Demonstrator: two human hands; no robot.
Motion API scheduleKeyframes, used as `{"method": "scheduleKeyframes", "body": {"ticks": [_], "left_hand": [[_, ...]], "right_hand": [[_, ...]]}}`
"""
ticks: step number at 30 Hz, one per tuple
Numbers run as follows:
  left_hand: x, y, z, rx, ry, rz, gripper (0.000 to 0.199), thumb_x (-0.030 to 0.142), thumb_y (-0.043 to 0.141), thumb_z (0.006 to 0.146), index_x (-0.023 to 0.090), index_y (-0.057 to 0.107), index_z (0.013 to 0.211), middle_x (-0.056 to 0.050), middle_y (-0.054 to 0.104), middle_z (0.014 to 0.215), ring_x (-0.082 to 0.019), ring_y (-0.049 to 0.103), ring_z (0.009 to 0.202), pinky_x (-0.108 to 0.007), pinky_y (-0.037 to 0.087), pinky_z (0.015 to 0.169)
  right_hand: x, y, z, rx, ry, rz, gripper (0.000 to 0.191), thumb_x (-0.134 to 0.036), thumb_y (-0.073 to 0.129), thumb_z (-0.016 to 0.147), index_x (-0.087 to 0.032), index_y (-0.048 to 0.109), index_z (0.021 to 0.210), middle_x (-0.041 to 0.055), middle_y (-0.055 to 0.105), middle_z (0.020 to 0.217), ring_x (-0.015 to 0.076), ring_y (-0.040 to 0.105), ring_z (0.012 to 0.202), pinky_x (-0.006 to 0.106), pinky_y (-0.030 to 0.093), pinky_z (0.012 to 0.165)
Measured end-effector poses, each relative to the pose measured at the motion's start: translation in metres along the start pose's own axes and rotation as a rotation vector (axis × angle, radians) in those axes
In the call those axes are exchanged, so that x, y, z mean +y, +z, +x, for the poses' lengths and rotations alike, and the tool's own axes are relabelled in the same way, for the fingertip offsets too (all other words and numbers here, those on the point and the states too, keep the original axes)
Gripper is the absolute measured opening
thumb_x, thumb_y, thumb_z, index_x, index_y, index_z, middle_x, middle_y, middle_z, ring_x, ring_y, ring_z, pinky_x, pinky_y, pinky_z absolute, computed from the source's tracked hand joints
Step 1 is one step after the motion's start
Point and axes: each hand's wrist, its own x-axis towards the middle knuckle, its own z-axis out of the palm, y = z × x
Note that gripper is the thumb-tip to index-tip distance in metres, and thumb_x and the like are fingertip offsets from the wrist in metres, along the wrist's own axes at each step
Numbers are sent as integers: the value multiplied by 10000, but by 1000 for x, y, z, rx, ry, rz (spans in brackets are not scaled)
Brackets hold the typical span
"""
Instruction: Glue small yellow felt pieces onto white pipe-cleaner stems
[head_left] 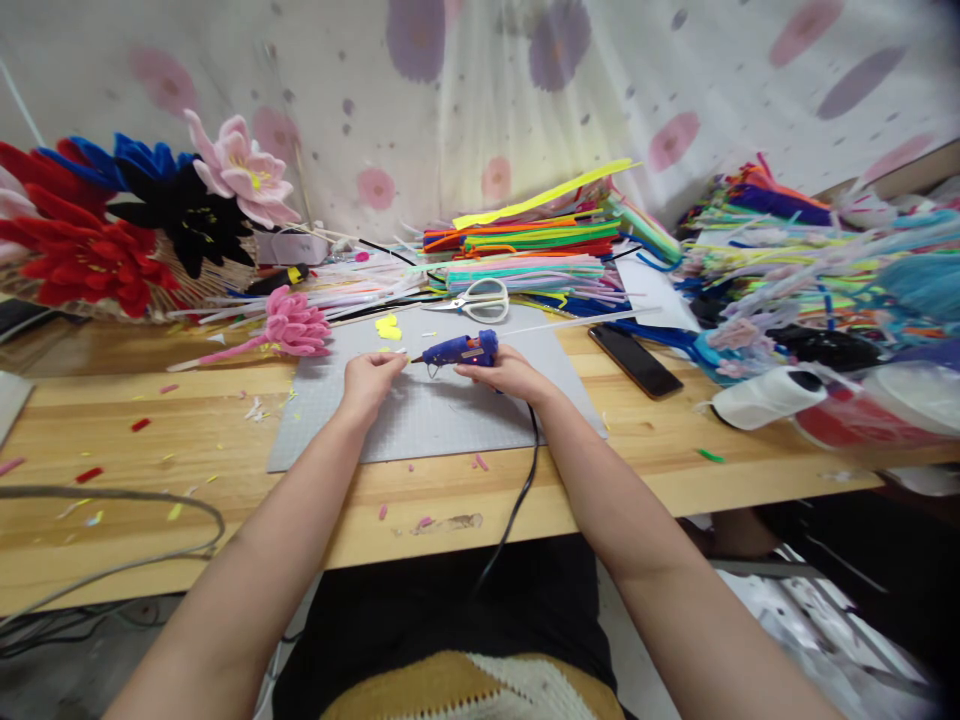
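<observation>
Over the grey cutting mat [435, 420], my right hand [506, 370] is wrapped round the handle of a blue glue gun [457, 350], whose nozzle points left. A clear glue stick [577, 321] sticks out of its back. My left hand [371, 382] is closed in a pinch close to the nozzle tip; a small pale bit shows at its fingertips, too small to make out. Yellow pieces [388, 327] lie on the mat behind my left hand. White-handled scissors [480, 300] rest at the mat's back edge.
A pink fuzzy flower [292, 322] lies left of the mat, with larger flowers [90, 255] behind it. Pipe cleaner bundles [532, 240] line the back. To the right are a black phone [636, 360] and a white roll [769, 397]. The gun's black cord [529, 480] hangs over the front edge.
</observation>
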Motion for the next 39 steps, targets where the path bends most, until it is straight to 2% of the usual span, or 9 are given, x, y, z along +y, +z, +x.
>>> {"method": "scheduleKeyframes", "body": {"ticks": [13, 25, 29, 32, 39], "left_hand": [[-2, 1, 1, 0, 20, 26, 158, 274, 688, 512, 131, 674, 578, -32, 619, 592, -84, 461, 499, -206, 308, 437], [-5, 0, 3, -29, 27, 24, 211, 300, 700, 487, 119, 673, 592, -45, 637, 628, -77, 444, 500, -196, 291, 423], [-5, 0, 4, -64, 25, 24, 237, 312, 711, 479, 116, 671, 606, -44, 634, 627, -72, 440, 479, -194, 279, 408], [-5, -1, 4, -89, 10, 21, 261, 325, 707, 492, 116, 673, 645, -36, 613, 594, -67, 428, 455, -192, 265, 395], [-5, -1, 4, -73, 0, 8, 286, 338, 706, 503, 115, 659, 676, -20, 570, 537, -63, 402, 413, -193, 247, 374]], "right_hand": [[2, 1, 1, 11, -2, 27, 395, -549, 627, 652, -163, 618, 737, -8, 532, 576, 86, 422, 515, 239, 336, 519], [-6, 1, -1, 26, 3, 46, 407, -546, 636, 641, -151, 630, 734, -11, 509, 536, 91, 437, 520, 241, 357, 529], [-4, 2, 0, 75, 9, 50, 428, -567, 626, 632, -141, 597, 658, -15, 500, 526, 77, 422, 498, 231, 347, 510], [-3, 0, 0, 121, 27, 66, 421, -558, 621, 636, -139, 596, 670, -15, 497, 520, 75, 421, 484, 226, 338, 488], [-2, -5, 0, 224, 50, 65, 403, -546, 612, 646, -144, 575, 634, -7, 502, 516, 80, 429, 478, 238, 345, 498]]}}
